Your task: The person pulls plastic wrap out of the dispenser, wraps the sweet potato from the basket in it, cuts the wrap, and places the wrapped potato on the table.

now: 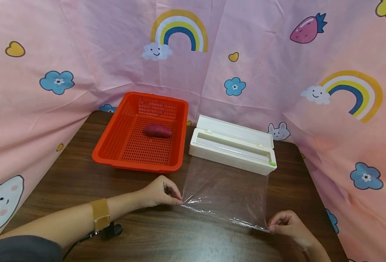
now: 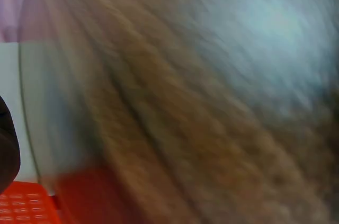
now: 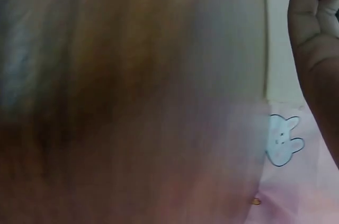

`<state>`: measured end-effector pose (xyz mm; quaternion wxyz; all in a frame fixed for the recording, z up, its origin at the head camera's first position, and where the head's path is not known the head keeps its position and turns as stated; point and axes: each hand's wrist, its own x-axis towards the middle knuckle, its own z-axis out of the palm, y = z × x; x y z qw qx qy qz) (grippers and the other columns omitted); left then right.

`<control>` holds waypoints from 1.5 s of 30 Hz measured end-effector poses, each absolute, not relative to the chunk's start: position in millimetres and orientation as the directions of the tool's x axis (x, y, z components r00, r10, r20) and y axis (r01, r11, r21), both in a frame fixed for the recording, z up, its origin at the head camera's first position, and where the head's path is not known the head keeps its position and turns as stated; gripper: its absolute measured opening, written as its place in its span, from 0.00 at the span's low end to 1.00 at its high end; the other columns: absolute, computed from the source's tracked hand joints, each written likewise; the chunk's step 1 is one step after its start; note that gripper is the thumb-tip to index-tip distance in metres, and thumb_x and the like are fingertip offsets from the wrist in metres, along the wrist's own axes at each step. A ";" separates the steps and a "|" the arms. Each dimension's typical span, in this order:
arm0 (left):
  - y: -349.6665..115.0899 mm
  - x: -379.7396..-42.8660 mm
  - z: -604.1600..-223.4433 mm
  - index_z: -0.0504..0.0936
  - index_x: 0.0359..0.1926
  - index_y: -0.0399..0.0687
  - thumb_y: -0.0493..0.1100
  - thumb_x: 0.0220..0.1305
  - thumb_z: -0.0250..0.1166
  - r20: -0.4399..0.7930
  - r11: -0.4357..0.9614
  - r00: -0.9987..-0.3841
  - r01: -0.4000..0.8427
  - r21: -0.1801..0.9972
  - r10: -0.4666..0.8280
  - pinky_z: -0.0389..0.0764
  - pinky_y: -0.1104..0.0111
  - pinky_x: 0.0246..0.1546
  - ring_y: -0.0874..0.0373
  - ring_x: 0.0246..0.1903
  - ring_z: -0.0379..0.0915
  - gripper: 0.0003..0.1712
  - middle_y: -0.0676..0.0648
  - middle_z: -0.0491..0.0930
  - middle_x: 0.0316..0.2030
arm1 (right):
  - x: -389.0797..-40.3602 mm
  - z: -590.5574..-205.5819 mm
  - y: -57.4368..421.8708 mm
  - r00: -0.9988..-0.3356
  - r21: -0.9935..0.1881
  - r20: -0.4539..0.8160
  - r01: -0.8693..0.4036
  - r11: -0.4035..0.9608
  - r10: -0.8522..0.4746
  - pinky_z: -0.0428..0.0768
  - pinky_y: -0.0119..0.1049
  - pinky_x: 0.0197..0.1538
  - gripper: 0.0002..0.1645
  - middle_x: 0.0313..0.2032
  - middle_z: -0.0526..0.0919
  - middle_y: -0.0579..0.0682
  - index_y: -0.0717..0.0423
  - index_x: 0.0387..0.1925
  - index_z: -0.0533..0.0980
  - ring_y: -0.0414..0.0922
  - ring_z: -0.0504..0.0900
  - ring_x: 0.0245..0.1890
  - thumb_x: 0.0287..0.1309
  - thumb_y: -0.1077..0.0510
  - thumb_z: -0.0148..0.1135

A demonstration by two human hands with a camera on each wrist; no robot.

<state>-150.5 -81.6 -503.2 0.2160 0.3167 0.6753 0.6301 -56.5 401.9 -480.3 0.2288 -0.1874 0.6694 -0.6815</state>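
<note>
A sheet of clear plastic wrap (image 1: 227, 193) stretches toward the person from a white dispenser box (image 1: 229, 157). My left hand (image 1: 162, 192) pinches the sheet's near left corner between thumb and fingertips. At the near right corner, my right hand (image 1: 287, 227) pinches it the same way. The sheet's front edge is bunched and shiny between the hands. Inside the dispenser, whose lid (image 1: 237, 131) stands open at the back, lies the wrap roll (image 1: 232, 149). In the right wrist view part of the right hand (image 3: 320, 38) shows at the right edge.
A red plastic basket (image 1: 111, 140) stands at the back left, with a purple sweet potato (image 1: 158, 131) in it. A green slider (image 1: 272, 163) sits at the dispenser's right end. Behind the dark wooden table (image 1: 147, 233) hangs a patterned pink cloth (image 1: 255, 32).
</note>
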 end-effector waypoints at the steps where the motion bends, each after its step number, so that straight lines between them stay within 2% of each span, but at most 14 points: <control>1: -82.0 -150.7 -506.2 0.89 0.32 0.34 0.32 0.55 0.76 0.094 0.014 -0.706 0.146 0.989 0.702 0.78 0.76 0.28 0.67 0.28 0.80 0.05 0.39 0.89 0.30 | -56.9 -483.9 402.5 -0.823 -0.997 -0.076 0.079 0.019 -0.564 0.85 0.31 0.39 0.23 0.36 0.90 0.40 0.50 0.39 0.87 0.33 0.87 0.36 0.63 0.77 0.55; 5: -82.4 -152.2 -517.4 0.90 0.33 0.37 0.35 0.54 0.77 0.031 0.073 -0.699 0.118 0.990 0.715 0.79 0.77 0.28 0.67 0.28 0.80 0.06 0.42 0.89 0.30 | -57.6 -496.4 403.5 -0.794 -0.985 -0.171 0.146 0.090 -0.583 0.83 0.29 0.36 0.19 0.32 0.90 0.39 0.54 0.38 0.86 0.32 0.86 0.32 0.65 0.75 0.55; 9: -80.1 -153.2 -523.9 0.90 0.32 0.38 0.36 0.54 0.78 -0.012 0.127 -0.698 0.114 0.985 0.716 0.78 0.77 0.27 0.69 0.27 0.79 0.06 0.49 0.88 0.28 | -57.8 -500.7 399.0 -0.780 -0.966 -0.256 0.184 0.182 -0.572 0.83 0.28 0.34 0.08 0.29 0.88 0.39 0.72 0.36 0.82 0.31 0.84 0.29 0.64 0.73 0.57; 11: -78.8 -153.3 -525.0 0.90 0.31 0.38 0.35 0.53 0.77 -0.030 0.151 -0.702 0.112 0.982 0.711 0.76 0.78 0.24 0.69 0.25 0.77 0.05 0.52 0.88 0.27 | -58.3 -499.5 395.0 -0.780 -0.952 -0.296 0.193 0.238 -0.551 0.83 0.28 0.33 0.10 0.28 0.88 0.40 0.79 0.36 0.79 0.32 0.84 0.28 0.65 0.70 0.59; 13: -77.6 -153.0 -524.0 0.90 0.30 0.38 0.34 0.53 0.76 -0.053 0.181 -0.707 0.107 0.978 0.705 0.74 0.79 0.22 0.70 0.23 0.76 0.04 0.53 0.87 0.25 | -58.8 -497.8 390.6 -0.782 -0.930 -0.347 0.217 0.295 -0.518 0.83 0.29 0.32 0.13 0.28 0.89 0.41 0.82 0.37 0.79 0.33 0.84 0.27 0.64 0.67 0.61; 18: -75.9 -151.7 -521.4 0.91 0.29 0.43 0.33 0.52 0.75 -0.091 0.291 -0.725 0.155 0.944 0.682 0.71 0.78 0.19 0.70 0.19 0.72 0.02 0.55 0.86 0.23 | -59.5 -494.5 379.3 -0.786 -0.851 -0.481 0.314 0.420 -0.388 0.81 0.29 0.29 0.13 0.26 0.88 0.43 0.75 0.37 0.82 0.34 0.82 0.25 0.62 0.63 0.65; 24: -74.9 -152.8 -522.6 0.91 0.27 0.50 0.33 0.51 0.74 -0.009 0.382 -0.722 0.355 0.853 0.692 0.72 0.79 0.21 0.74 0.18 0.69 0.06 0.60 0.84 0.22 | -56.7 -493.3 367.2 -0.805 -0.781 -0.533 0.347 0.519 -0.263 0.80 0.33 0.27 0.11 0.24 0.87 0.47 0.68 0.33 0.85 0.39 0.82 0.24 0.57 0.60 0.70; 29: -73.4 -154.0 -522.7 0.92 0.29 0.52 0.34 0.51 0.73 0.136 0.390 -0.652 0.594 0.704 0.746 0.72 0.80 0.26 0.76 0.21 0.68 0.07 0.61 0.84 0.24 | -52.6 -491.7 362.5 -0.826 -0.765 -0.507 0.300 0.570 -0.246 0.79 0.34 0.24 0.10 0.23 0.86 0.50 0.68 0.31 0.84 0.41 0.81 0.22 0.56 0.61 0.71; 34: -71.3 -151.0 -516.1 0.92 0.30 0.51 0.34 0.55 0.71 0.210 0.379 -0.533 0.780 0.498 0.820 0.76 0.79 0.35 0.73 0.28 0.74 0.07 0.58 0.85 0.28 | -51.3 -490.7 359.4 -0.838 -0.745 -0.497 0.280 0.606 -0.224 0.79 0.35 0.24 0.09 0.22 0.85 0.49 0.67 0.29 0.84 0.42 0.81 0.21 0.55 0.62 0.72; 37: -69.6 -147.1 -509.9 0.90 0.29 0.50 0.34 0.57 0.70 0.192 0.378 -0.486 0.828 0.414 0.853 0.78 0.78 0.35 0.71 0.30 0.76 0.07 0.57 0.83 0.28 | -50.5 -490.8 357.9 -0.844 -0.737 -0.494 0.278 0.616 -0.210 0.80 0.36 0.24 0.09 0.22 0.84 0.48 0.67 0.29 0.84 0.42 0.80 0.21 0.54 0.62 0.73; 45: -68.5 -142.2 -507.0 0.89 0.29 0.52 0.35 0.58 0.69 0.153 0.380 -0.445 0.865 0.328 0.882 0.76 0.78 0.30 0.71 0.29 0.75 0.07 0.58 0.80 0.28 | -47.0 -487.2 352.0 -0.865 -0.692 -0.483 0.281 0.665 -0.137 0.79 0.34 0.24 0.09 0.21 0.82 0.46 0.64 0.25 0.83 0.42 0.79 0.21 0.52 0.62 0.75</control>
